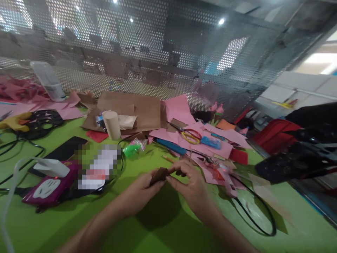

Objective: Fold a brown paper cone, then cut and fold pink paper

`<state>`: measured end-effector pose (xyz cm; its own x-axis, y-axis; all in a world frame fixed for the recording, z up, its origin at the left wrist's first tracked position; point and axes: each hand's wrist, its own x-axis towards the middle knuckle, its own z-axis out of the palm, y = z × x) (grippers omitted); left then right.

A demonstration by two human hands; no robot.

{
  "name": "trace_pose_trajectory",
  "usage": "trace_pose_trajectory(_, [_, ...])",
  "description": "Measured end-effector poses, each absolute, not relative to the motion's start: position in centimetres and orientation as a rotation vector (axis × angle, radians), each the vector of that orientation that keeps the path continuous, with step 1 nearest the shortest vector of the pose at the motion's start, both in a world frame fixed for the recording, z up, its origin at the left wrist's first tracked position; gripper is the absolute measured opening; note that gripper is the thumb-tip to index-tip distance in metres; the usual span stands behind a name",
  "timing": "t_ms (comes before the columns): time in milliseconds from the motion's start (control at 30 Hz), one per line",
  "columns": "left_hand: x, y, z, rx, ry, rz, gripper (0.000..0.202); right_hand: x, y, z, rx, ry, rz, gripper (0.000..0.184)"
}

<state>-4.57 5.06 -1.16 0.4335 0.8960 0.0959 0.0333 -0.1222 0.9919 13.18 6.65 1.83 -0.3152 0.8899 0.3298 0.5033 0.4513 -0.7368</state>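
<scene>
A small folded piece of brown paper [159, 174] is held between both hands above the green table [163, 225]. My left hand [140, 193] pinches its lower left side with thumb and fingers. My right hand [188, 182] closes over its right end, fingers curled around the top. Both forearms reach in from the bottom edge of the view.
Pink paper sheets [181, 112], brown paper [137, 107], a cardboard roll [112, 124], scissors with yellow and red handles [189, 135], a blue cutter [170, 146], a black phone [63, 151], a purple power strip [50, 188], black cables [252, 214] and a white bottle [48, 80] lie around. A perforated metal screen [158, 52] stands behind.
</scene>
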Motion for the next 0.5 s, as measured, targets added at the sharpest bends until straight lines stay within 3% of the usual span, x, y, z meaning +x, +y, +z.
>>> trace_pose_trajectory(300, [-4.49,4.74,-1.97,1.564,0.89,0.902,0.035,13.07,5.98,1.8,-1.126,-1.954,0.572,0.015])
trace_pose_trajectory(500, [-4.27,4.87,-1.13,1.522,0.816,0.867,0.033,12.97,5.87,1.69,-1.175,-1.893,0.675,0.018])
